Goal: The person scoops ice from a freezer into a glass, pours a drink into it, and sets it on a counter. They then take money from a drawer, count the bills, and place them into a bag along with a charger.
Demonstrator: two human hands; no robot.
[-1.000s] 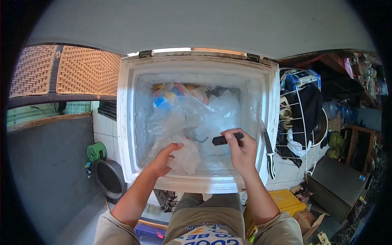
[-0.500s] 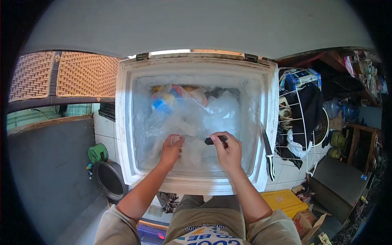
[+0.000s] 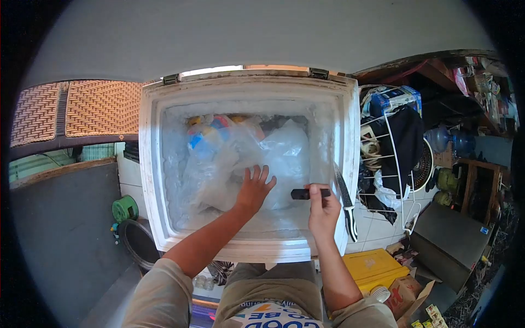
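In the head view, a frost-lined chest freezer [image 3: 229, 251] stands open in front of me. My left hand [image 3: 255, 191] is over the clear plastic bags [image 3: 216, 183] inside it, fingers spread and holding nothing. At the freezer's right side, my right hand [image 3: 324, 210] grips a short black bar-like object [image 3: 301, 194], whose kind is unclear; one end sticks out to the left. Just right of that hand, a knife [image 3: 345, 199] with a black and white handle lies across the right rim. Farther back are a bag with blue and orange print [image 3: 208, 136] and a whitish bag [image 3: 287, 145].
The raised freezer lid [image 3: 257, 38] fills the top. To the right are a white wire rack [image 3: 394, 147] with dark cloth, a yellow box [image 3: 377, 268] and an open carton [image 3: 407, 295]. A black bucket [image 3: 139, 240] and green container [image 3: 125, 208] are at left.
My left hand has moved right over the bags and its fingers have spread. My right hand has moved right with the black object, nearer the knife. The view has shifted slightly.
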